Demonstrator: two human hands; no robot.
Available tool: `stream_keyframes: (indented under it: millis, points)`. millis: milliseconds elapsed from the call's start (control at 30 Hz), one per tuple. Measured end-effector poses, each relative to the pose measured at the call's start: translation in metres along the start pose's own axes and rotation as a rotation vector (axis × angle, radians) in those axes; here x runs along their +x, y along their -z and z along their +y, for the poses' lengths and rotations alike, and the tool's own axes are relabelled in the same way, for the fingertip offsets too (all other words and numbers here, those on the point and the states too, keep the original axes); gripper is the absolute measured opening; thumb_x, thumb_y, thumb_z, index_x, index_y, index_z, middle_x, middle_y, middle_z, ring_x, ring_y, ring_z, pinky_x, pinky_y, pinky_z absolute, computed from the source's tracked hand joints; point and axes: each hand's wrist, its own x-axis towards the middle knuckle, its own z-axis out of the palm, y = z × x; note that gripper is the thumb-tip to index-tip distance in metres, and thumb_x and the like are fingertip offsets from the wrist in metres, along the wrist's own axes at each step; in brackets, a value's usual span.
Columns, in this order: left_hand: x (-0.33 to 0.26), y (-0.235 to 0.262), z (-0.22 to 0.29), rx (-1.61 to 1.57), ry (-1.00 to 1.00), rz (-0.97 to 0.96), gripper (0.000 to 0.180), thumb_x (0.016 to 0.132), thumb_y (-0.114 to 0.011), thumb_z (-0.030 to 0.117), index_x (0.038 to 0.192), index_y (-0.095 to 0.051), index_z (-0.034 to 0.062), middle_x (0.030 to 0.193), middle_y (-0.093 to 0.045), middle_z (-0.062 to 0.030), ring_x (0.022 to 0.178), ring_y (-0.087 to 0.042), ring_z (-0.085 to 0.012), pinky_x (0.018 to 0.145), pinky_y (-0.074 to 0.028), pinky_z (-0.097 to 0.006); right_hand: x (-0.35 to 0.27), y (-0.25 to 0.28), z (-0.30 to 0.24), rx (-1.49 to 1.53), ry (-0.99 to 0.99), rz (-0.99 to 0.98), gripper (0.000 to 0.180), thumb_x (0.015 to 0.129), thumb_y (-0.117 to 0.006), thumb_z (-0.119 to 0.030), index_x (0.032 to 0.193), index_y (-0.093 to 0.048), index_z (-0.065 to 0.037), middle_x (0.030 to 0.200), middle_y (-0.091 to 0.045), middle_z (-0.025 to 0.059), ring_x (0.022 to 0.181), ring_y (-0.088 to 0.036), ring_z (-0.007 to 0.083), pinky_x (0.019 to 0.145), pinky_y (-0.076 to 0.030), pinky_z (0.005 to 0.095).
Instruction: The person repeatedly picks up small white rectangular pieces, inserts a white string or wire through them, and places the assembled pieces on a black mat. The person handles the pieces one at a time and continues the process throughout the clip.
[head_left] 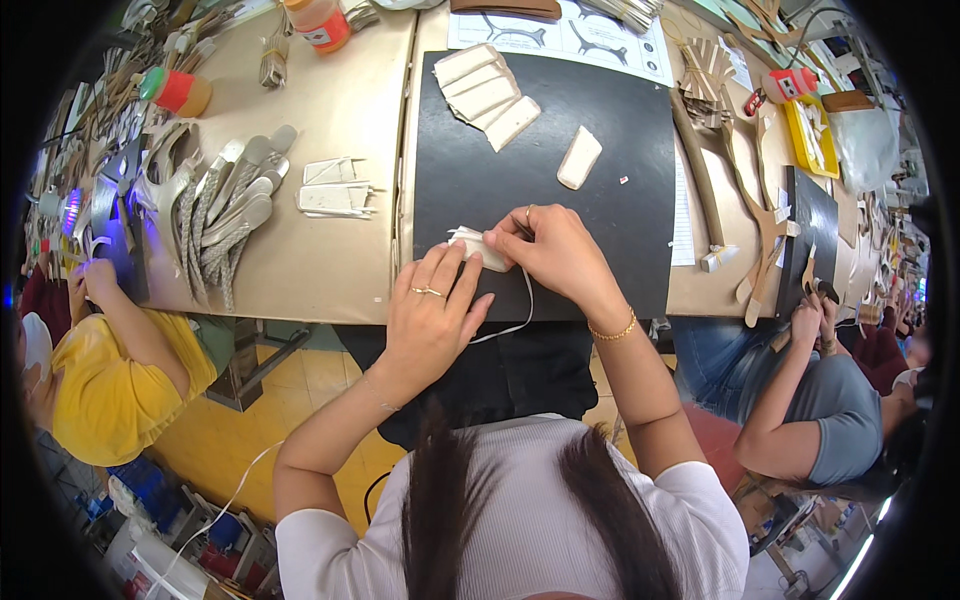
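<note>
A small cream-coloured flat piece (490, 258) lies on the black mat (620, 255) under my hands. My left hand (435, 300) rests its stretched fingertips on the piece's left end, with the thumb spread apart from it. My right hand (555, 250) is closed in a pinch at the right end. From beneath it a narrow white strip (528, 305) curves down over the mat's near edge; the pinched part is hidden by the fingers. Farther off lie a fanned group of similar cream pieces (480, 85) and a single cream piece (579, 158).
To the left are a stack of pale pieces (335, 188) and a heap of grey straps (235, 190). Two orange-lidded jars (180, 92) stand behind. On the right lie brown strap parts (765, 215) and a yellow tray (812, 140). Co-workers sit at both sides.
</note>
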Motion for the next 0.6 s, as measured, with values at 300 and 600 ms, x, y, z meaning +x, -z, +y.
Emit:
stream_keyframes:
  millis: [300, 600]
  points:
    - [0.0024, -0.0003, -0.0016, 0.013, -0.011, -0.019, 0.052, 0.085, -0.081, 0.024, 0.127, -0.065, -0.0018, 0.131, -0.059, -0.0168, 0.123, -0.056, -0.0338, 0.100, -0.044, -0.047, 0.0086, -0.0009, -0.0116, -0.076, -0.001, 0.005, 0.027, 0.087, -0.071, -0.024, 0.087, -0.078, 0.002, 0.068, -0.070, 0.0198, 0.064, -0.072, 0.0341, 0.067, -0.056, 0.0404]
    - [0.0026, -0.0012, -0.0027, 0.003, -0.021, -0.022, 0.052, 0.084, -0.081, 0.024, 0.127, -0.065, -0.0021, 0.134, -0.057, -0.0185, 0.124, -0.054, -0.0353, 0.102, -0.044, -0.048, 0.0084, -0.0070, -0.0113, -0.145, 0.047, 0.056, 0.026, 0.086, -0.069, -0.022, 0.083, -0.077, 0.002, 0.068, -0.069, 0.0217, 0.066, -0.071, 0.0379, 0.068, -0.057, 0.0426]
